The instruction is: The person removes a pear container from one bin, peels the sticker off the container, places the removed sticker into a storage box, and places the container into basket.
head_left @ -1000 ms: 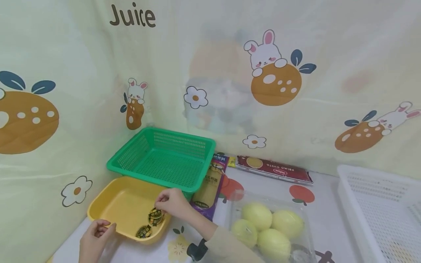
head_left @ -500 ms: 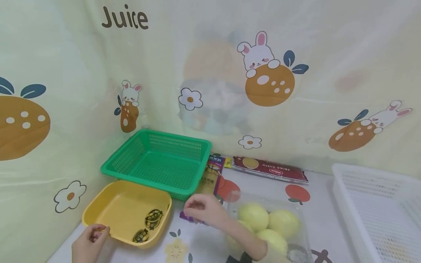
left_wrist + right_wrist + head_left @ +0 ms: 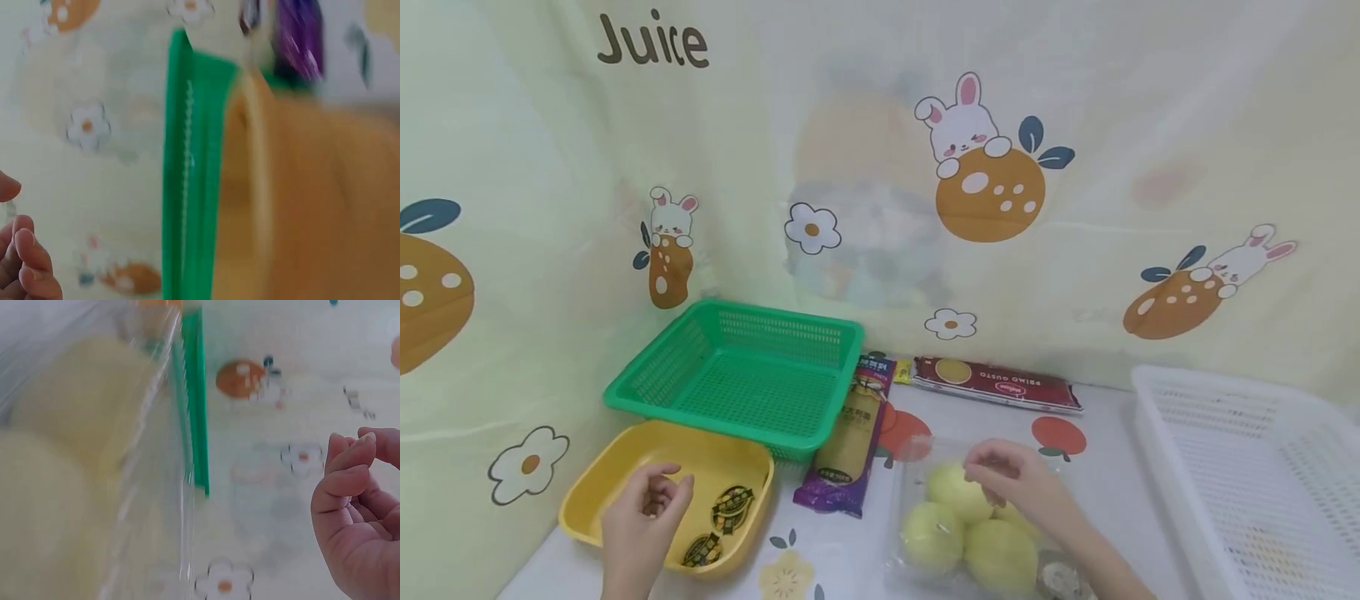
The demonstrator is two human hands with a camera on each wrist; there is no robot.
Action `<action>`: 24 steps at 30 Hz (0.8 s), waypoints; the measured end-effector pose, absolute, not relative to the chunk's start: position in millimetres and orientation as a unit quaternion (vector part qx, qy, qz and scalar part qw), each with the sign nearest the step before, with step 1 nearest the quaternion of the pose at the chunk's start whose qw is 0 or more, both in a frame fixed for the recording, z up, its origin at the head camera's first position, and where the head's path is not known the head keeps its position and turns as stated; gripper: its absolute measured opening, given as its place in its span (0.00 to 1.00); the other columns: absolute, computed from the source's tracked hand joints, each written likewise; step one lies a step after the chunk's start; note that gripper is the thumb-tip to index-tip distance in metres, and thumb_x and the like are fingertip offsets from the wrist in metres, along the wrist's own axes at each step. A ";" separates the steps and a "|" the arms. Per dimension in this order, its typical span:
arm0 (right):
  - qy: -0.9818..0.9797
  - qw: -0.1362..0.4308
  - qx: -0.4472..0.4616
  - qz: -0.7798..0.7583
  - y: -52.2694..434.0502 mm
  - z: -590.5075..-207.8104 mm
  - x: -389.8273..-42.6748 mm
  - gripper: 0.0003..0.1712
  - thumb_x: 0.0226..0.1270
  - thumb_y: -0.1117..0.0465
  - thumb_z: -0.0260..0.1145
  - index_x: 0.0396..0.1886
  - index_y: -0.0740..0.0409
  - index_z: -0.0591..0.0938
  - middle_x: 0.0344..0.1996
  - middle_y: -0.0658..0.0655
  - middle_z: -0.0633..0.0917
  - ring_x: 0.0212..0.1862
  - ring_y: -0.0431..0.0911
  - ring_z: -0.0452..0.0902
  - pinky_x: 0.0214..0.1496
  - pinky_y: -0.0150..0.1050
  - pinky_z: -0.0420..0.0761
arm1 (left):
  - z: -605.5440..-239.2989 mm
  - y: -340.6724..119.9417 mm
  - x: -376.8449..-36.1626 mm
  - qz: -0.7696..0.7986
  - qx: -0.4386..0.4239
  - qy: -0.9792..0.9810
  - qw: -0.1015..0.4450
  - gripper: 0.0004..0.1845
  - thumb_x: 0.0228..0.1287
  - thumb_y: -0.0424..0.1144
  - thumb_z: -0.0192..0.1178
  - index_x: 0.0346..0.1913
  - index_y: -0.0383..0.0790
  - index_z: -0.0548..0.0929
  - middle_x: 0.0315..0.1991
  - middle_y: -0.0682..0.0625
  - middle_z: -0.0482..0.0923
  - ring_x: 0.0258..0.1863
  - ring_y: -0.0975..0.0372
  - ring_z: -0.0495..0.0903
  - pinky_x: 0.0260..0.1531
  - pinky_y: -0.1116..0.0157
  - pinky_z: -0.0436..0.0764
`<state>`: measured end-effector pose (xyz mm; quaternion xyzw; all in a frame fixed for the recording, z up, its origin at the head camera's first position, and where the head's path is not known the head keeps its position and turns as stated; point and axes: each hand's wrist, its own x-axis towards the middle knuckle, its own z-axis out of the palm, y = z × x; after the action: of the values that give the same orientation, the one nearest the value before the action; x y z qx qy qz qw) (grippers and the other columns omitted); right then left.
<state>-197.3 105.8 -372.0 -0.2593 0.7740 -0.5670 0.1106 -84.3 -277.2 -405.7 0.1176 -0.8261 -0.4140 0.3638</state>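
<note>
In the head view my left hand [image 3: 647, 517] hovers over the front of a yellow plastic basin [image 3: 625, 454], its fingers loosely curled around nothing. Two black-and-gold round labels [image 3: 732, 508] show inside that basin. My right hand [image 3: 1011, 479] hangs over a clear plastic box [image 3: 895, 554] of pale yellow-green round fruit [image 3: 931, 537], hiding part of it. The right wrist view shows the right hand [image 3: 359, 509] with thumb and fingertips close together and nothing between them. Beside the basin, the left wrist view catches the left fingertips [image 3: 28, 256] at its edge.
Behind the basin stands a green slotted basket [image 3: 737, 392]. A purple pasta packet [image 3: 850, 437] lies beside it, with a dark red packet [image 3: 996, 385] along the back curtain. At the right is a white perforated basket [image 3: 1180, 483].
My right hand has travelled right, from the yellow basin to above the fruit box. The left hand has come off the basin's front rim and shifted right. The head view has turned slightly right.
</note>
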 end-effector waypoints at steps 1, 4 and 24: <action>0.776 0.104 -0.251 -0.570 112.7 -374.4 -197.0 0.10 0.61 0.63 0.60 0.35 0.68 0.76 0.18 0.54 0.74 0.18 0.39 0.66 0.19 0.36 0.71 | -404.6 -272.2 -88.0 -0.423 0.094 -0.825 0.363 0.11 0.47 0.23 0.64 0.35 0.32 0.76 0.19 0.54 0.73 0.18 0.68 0.69 0.19 0.78 0.69; 0.784 0.080 -0.225 -0.574 131.1 -380.6 -195.8 0.10 0.61 0.62 0.60 0.35 0.68 0.76 0.16 0.53 0.73 0.18 0.39 0.66 0.19 0.37 0.70 | -403.9 -255.8 -99.0 -0.445 0.022 -0.823 0.353 0.14 0.45 0.21 0.64 0.37 0.31 0.74 0.20 0.55 0.73 0.19 0.68 0.69 0.19 0.77 0.70; 0.821 -0.025 -0.067 -0.567 242.8 -449.2 -178.8 0.10 0.64 0.65 0.56 0.43 0.66 0.75 0.25 0.55 0.73 0.17 0.46 0.66 0.20 0.38 0.64 | -398.6 -155.6 -141.7 -0.554 -0.105 -0.801 0.203 0.11 0.48 0.19 0.59 0.35 0.29 0.73 0.20 0.50 0.73 0.17 0.67 0.69 0.17 0.71 0.72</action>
<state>-178.8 242.8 -449.2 -0.0670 0.8208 -0.5668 -0.0254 -141.7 -155.6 -398.6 -0.1054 -0.8006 -0.5539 0.2029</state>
